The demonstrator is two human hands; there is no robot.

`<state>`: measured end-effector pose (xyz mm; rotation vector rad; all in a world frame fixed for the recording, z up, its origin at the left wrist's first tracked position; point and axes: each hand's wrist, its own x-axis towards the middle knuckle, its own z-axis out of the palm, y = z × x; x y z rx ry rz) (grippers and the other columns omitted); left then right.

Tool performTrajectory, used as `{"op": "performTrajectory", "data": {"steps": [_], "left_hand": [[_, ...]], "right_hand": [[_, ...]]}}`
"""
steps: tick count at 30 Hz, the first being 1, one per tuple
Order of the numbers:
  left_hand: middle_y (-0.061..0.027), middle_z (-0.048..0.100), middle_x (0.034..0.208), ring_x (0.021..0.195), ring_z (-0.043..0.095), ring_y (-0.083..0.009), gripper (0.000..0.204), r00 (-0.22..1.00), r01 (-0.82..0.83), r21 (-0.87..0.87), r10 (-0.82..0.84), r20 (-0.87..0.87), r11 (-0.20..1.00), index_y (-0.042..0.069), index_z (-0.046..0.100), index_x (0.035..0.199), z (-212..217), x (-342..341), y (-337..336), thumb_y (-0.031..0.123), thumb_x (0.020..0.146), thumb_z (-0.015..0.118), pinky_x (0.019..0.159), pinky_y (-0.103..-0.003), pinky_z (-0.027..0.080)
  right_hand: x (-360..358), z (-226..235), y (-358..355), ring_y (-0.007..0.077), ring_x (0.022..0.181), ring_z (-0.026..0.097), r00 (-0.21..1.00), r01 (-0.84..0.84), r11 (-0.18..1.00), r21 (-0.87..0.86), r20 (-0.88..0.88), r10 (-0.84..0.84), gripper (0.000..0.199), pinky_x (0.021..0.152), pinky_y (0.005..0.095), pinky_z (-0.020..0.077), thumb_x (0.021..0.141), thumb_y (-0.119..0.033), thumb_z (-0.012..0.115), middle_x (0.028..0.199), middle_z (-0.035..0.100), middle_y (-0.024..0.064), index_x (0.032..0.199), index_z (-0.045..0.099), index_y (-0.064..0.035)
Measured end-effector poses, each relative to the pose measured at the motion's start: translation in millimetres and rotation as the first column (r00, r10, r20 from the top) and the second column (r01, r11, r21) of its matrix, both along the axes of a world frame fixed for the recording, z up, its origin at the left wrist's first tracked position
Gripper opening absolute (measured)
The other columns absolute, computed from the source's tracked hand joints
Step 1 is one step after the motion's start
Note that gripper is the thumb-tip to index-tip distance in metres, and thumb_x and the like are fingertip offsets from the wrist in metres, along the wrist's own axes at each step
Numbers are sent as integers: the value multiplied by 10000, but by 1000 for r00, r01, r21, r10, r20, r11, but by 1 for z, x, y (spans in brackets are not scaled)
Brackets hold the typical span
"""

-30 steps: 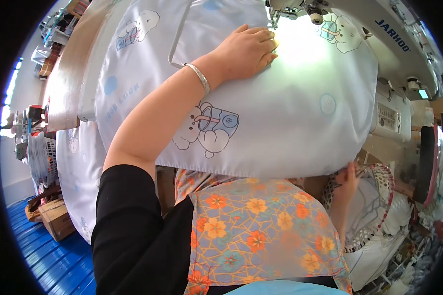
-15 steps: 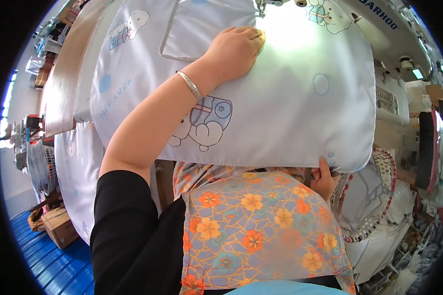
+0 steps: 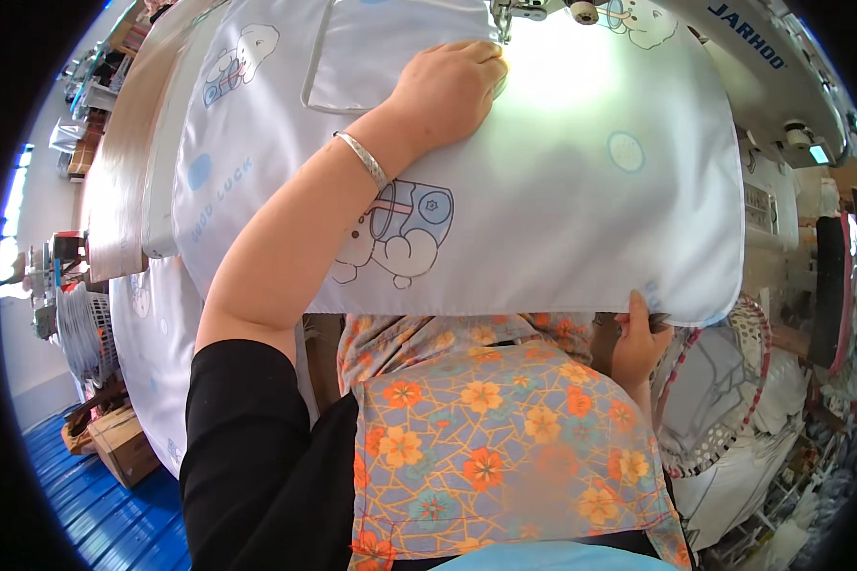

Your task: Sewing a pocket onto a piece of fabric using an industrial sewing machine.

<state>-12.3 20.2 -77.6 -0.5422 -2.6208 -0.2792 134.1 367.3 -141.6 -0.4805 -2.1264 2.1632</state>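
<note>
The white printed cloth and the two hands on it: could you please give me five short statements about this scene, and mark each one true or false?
1. The left hand rests on top of the white printed cloth. True.
2. The right hand lies flat on the middle of the cloth. False: it grips the cloth's near edge, close to the right corner, with the thumb on top.
3. A silver bracelet is on the left wrist. True.
4. The floor at the lower left is red. False: it is blue.
5. The person wears an apron with a flower pattern. True.
</note>
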Motion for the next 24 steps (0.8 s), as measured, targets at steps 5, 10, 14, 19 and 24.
{"op": "performTrajectory", "data": {"steps": [5, 10, 14, 19, 24], "left_hand": [[-63, 593, 1231, 1124, 564, -271, 287, 994, -46, -40, 50, 99, 998, 45, 637, 1149, 5, -8, -4, 78, 887, 523, 907, -384, 495], [-45, 600, 1226, 1113, 570, -254, 289, 989, 24, -19, -21, 149, 1000, 71, 650, 1151, 14, -4, -15, 69, 893, 520, 880, -378, 510], [-25, 602, 1238, 1123, 571, -235, 286, 982, 11, -28, -6, 188, 1000, 88, 654, 1158, 20, -7, -15, 77, 906, 519, 869, -366, 518], [-26, 591, 1266, 1154, 557, -238, 318, 972, 8, -90, 13, 234, 996, 102, 656, 1164, 23, -13, -14, 98, 897, 485, 866, -384, 522], [-13, 569, 1325, 1195, 542, -220, 321, 970, 8, -114, 20, 243, 993, 126, 644, 1196, 23, -12, -19, 120, 918, 483, 888, -379, 516]], "right_hand": [[-23, 15, -7, 85, 553, 524, 999, 33, 999, 37, -9, -33, 179, 483, 223, 406, 858, -57, 697, 782, 604, 30, 985, 587, 3], [-46, 24, -2, 73, 543, 513, 992, 7, 989, 149, -128, 12, 206, 476, 211, 394, 858, -74, 700, 786, 607, 30, 1008, 578, -5], [-71, 40, 6, 78, 567, 522, 990, -30, 955, 294, -121, 68, 241, 525, 230, 418, 860, -112, 702, 798, 616, 35, 1029, 586, 15], [-118, 62, 15, 76, 650, 530, 992, 7, 781, 625, -103, 74, 246, 624, 239, 450, 874, -112, 672, 794, 618, 15, 1070, 617, 26], [-109, 67, 13, 74, 752, 489, 965, -145, 729, 670, -69, 255, 418, 714, 230, 430, 873, -120, 668, 881, 589, 1, 1254, 552, 10]]}}
